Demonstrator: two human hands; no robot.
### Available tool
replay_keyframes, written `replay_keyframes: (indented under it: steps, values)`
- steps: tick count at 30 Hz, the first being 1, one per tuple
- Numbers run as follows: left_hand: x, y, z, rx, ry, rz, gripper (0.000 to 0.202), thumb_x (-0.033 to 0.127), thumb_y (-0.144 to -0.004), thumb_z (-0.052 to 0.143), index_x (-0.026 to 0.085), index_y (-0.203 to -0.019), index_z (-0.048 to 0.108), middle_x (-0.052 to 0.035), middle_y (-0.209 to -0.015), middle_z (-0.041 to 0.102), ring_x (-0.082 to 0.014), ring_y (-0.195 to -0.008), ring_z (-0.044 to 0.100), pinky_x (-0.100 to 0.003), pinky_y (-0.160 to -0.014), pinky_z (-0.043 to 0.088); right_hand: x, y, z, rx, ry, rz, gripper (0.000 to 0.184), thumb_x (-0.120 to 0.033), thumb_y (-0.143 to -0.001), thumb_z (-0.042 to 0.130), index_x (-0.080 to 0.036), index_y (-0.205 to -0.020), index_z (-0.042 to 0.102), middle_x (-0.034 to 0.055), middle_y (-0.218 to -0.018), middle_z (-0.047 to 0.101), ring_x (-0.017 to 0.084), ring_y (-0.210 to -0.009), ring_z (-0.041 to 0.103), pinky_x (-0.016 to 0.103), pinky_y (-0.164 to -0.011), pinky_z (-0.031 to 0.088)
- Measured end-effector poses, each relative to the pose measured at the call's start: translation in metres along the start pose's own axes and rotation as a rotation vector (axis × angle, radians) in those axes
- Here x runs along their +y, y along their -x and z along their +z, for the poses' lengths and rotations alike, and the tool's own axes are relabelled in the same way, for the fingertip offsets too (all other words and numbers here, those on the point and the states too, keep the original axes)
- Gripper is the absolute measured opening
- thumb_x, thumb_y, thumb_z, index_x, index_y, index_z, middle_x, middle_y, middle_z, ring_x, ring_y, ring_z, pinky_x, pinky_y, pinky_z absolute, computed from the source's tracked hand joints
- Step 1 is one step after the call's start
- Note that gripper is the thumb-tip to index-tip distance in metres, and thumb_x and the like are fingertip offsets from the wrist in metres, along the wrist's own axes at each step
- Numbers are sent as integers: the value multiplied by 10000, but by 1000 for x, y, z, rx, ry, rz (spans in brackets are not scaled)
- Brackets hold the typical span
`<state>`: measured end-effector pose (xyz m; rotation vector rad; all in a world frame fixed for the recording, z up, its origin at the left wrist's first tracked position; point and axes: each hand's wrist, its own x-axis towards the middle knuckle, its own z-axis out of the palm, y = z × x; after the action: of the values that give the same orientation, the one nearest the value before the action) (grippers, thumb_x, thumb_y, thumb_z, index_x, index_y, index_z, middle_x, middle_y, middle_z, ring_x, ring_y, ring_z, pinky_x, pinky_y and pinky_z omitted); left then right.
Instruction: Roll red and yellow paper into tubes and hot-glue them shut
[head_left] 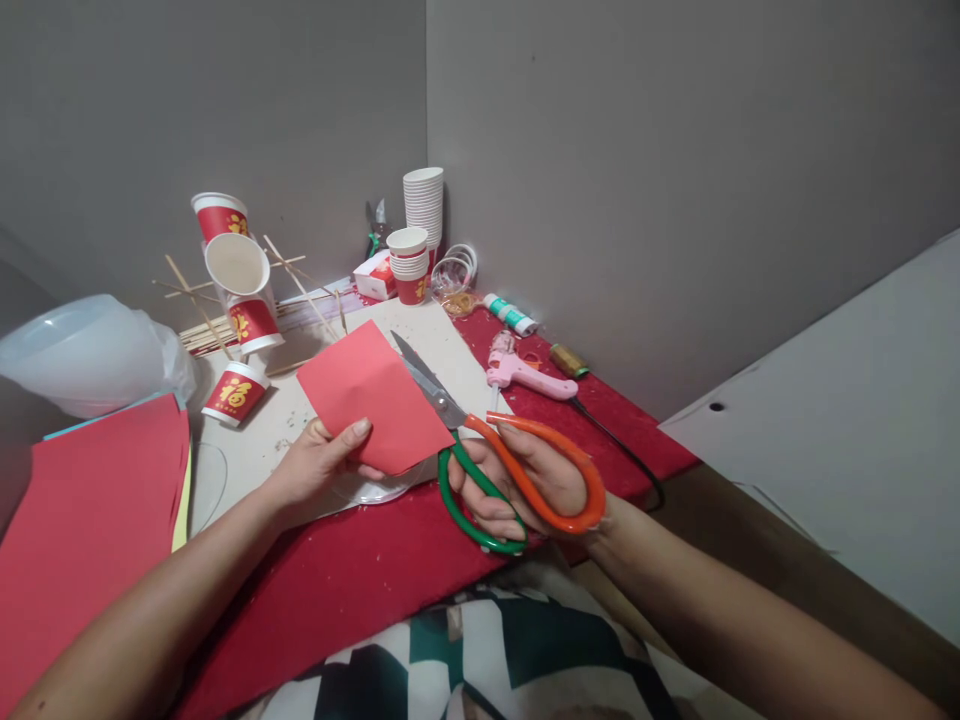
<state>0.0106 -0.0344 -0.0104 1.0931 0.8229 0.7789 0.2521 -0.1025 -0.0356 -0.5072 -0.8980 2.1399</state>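
My left hand (322, 462) pinches a piece of red paper (379, 395) by its lower edge, thumb on top. In my right hand (517, 485) is a pair of scissors (450, 410) with one orange and one green handle, my fingers through the loops. One blade lies along the paper's right edge and the other is hidden behind the sheet. Both hands are held above the front of the red-covered table (360, 580).
Stacked paper cups (424, 215) stand in the corner. A cup-and-stick structure (247, 315) sits at the left, near a plastic bowl (82, 350) and red sheets (112, 480). A pink glue gun (532, 378) with a black cord lies right.
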Motion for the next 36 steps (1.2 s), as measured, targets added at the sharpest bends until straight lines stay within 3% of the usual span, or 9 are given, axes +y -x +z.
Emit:
replay_keyframes:
  steps: [4,9,15,19,24,28,32,34,36]
  values:
    - [-2,1,0,-36,18,-44,264,358,-822,740,127,-950,729,-96,-844,775,-160,-612,704,-259,-623,609,-2,1,1,21,-18,-2,585,-666,-890,416,-118,-860,620,-45,-469,456,80,-338,368,189,-340,291]
    - [-4,1,-1,-54,31,-56,279,349,-819,744,145,-1008,720,-105,-926,776,-183,-665,724,-281,-629,617,1,2,-1,33,-42,-47,516,-635,-913,416,-159,-776,563,-87,-393,359,57,-263,223,170,-289,181]
    - [-3,2,2,-42,28,-54,247,346,-815,749,147,-961,733,-82,-849,777,-165,-637,713,-269,-631,611,-2,2,-1,-17,-37,-17,615,-702,-881,409,-121,-882,609,-56,-479,444,67,-328,339,184,-337,256]
    - [-5,3,6,-114,83,-110,237,363,-797,765,128,-798,732,-64,-682,747,-153,-589,697,-277,-661,598,-5,3,1,-15,-51,-14,655,-748,-829,453,-114,-888,608,-26,-530,501,86,-380,421,209,-387,311]
    - [-10,2,7,-156,70,-175,255,375,-753,805,133,-804,743,-70,-737,762,-146,-596,709,-239,-617,597,-7,5,3,7,-84,-41,546,-632,-932,392,-140,-827,606,-80,-418,374,57,-292,277,175,-326,219]
    - [-11,4,3,-204,16,-183,253,370,-768,793,134,-849,750,-71,-775,767,-144,-659,717,-241,-668,601,-18,6,6,31,-38,-99,536,-620,-933,409,-152,-750,597,-98,-374,314,40,-246,208,156,-283,168]
    - [-10,6,3,-205,10,-202,255,367,-772,789,120,-813,745,-72,-727,753,-140,-621,696,-241,-644,585,-51,-1,0,207,218,-253,537,-667,-884,442,-174,-707,557,-90,-375,325,58,-265,261,182,-299,232]
    - [-7,5,4,-118,73,-128,241,351,-753,806,123,-788,737,-62,-707,748,-146,-598,686,-254,-624,580,-71,-11,-7,356,491,-303,512,-683,-845,482,-190,-718,535,-76,-397,368,78,-289,317,209,-313,262]
    - [-3,4,5,-12,97,-23,220,320,-742,816,135,-837,744,-58,-752,761,-161,-624,693,-262,-609,579,-90,-25,-15,553,894,-247,548,-725,-836,445,-193,-757,546,-60,-429,403,89,-322,353,226,-342,289]
